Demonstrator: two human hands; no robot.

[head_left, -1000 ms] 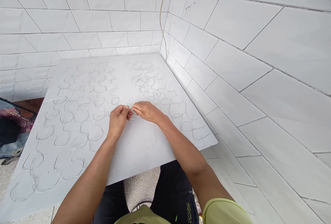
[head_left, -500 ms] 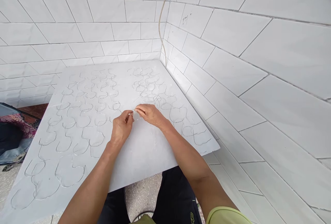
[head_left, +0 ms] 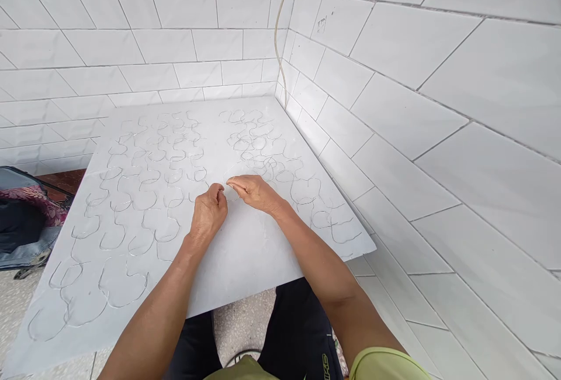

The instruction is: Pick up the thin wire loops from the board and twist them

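My left hand (head_left: 209, 211) is closed in a pinch, thumb against the bent forefinger. Close to its right, my right hand (head_left: 254, 190) pinches with its fingertips pointing left. Between and beside the fingertips a very thin, pale curved wire shows faintly; most of it is hidden by the fingers. Both hands are over the middle of a white board (head_left: 245, 257). Rows of thin curved wires (head_left: 169, 196) lie to their left. More curved wires (head_left: 258, 143), some overlapping in a tangle, lie beyond and to the right of my right hand.
White tiled walls (head_left: 438, 111) meet in a corner behind the board and run along its right side. A pale cable (head_left: 277, 35) hangs in that corner. At the left edge stands a bag or seat (head_left: 30, 216) with dark and floral cloth. Speckled floor (head_left: 243, 321) shows below.
The view has shifted slightly, so the board and wires appear a little higher and further right. My hands remain pinched close together, with only a small shift of the left fingers.
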